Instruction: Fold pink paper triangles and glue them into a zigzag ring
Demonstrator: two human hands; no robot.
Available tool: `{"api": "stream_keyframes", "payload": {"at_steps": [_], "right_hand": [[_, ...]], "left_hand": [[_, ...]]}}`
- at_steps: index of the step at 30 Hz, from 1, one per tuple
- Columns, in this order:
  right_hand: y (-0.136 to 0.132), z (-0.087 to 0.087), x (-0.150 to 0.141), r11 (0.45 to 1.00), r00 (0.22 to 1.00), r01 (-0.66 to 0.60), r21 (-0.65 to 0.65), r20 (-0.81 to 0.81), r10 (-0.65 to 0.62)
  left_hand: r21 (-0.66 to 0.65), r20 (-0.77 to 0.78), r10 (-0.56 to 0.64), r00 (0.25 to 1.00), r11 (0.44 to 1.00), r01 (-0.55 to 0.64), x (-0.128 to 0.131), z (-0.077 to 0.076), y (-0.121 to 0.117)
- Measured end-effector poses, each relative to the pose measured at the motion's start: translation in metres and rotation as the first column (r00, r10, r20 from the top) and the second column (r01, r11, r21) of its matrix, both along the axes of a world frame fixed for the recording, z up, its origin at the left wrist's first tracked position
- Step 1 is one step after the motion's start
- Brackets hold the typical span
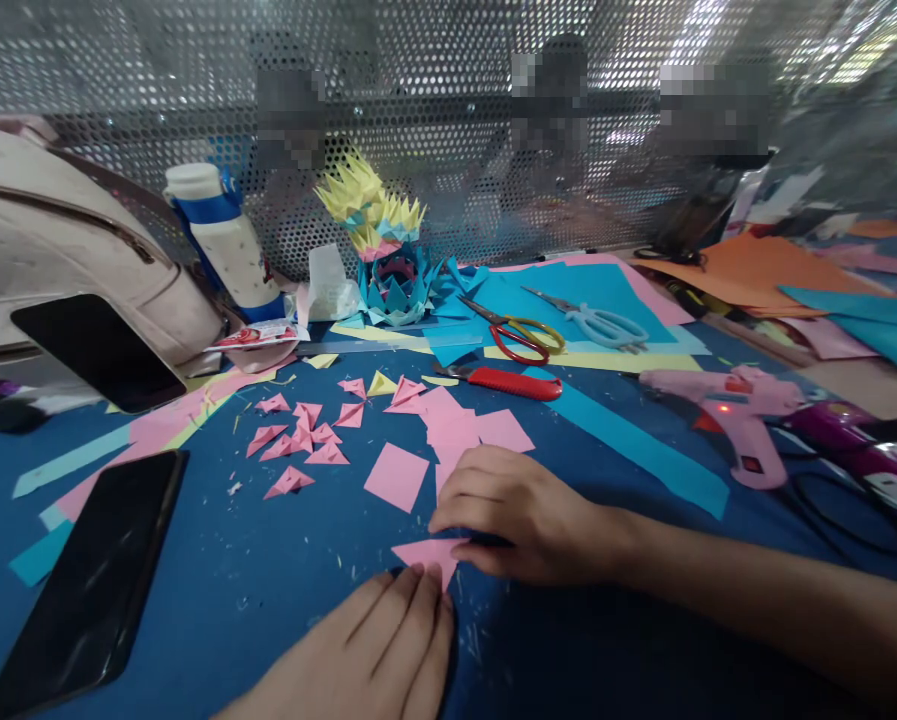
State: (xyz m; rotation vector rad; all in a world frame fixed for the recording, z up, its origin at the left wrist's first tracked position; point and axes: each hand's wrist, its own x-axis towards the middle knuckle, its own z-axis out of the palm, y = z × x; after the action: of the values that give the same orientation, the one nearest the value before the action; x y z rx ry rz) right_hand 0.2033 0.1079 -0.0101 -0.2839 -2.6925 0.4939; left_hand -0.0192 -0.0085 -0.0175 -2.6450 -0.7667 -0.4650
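Note:
A folded pink paper triangle (429, 555) lies on the blue table in front of me. My left hand (377, 645) rests flat with its fingers stretched out, fingertips on the triangle's lower edge. From the right, my right hand (527, 515) reaches in with curved fingers, its thumb touching the triangle's right corner and a gap between thumb and fingers. Just beyond lies a pink paper square (397, 477), beside more loose pink squares (448, 425) partly covered by my right hand. Several small folded pink pieces (302, 435) are grouped to the left.
Behind are a red-handled cutter (515, 383), red-and-yellow scissors (519, 340), light blue scissors (605, 325) and a spiky paper model (392, 280). A pink glue gun (740, 400) with cable lies right. Two phones (92, 580), a bottle (227, 240) and a bag (65, 230) stand left.

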Motion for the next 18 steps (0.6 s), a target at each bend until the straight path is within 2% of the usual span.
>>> {"api": "stream_keyframes", "payload": {"at_steps": [4, 7, 13, 18], "right_hand": [[0.005, -0.002, 0.005, 0.999, 0.999, -0.026, 0.048, -0.04, 0.028], [0.008, 0.0, 0.007, 0.989, 0.995, -0.095, 0.113, 0.045, 0.09], [0.021, 0.016, 0.012, 0.968, 0.972, -0.226, 0.105, 0.081, 0.219], [0.027, 0.027, 0.014, 0.964, 0.96, -0.248, 0.092, 0.154, 0.232]], "left_hand": [[-0.025, -0.004, -0.009, 1.0, 1.0, 0.009, 0.0, -0.001, 0.001], [-0.023, 0.004, -0.015, 1.0, 1.0, 0.015, -0.002, -0.002, 0.002], [-0.071, -0.051, -0.036, 0.998, 0.997, 0.033, -0.005, 0.001, 0.002], [-0.08, -0.001, -0.031, 1.0, 0.996, 0.031, -0.004, 0.002, 0.003]]}}
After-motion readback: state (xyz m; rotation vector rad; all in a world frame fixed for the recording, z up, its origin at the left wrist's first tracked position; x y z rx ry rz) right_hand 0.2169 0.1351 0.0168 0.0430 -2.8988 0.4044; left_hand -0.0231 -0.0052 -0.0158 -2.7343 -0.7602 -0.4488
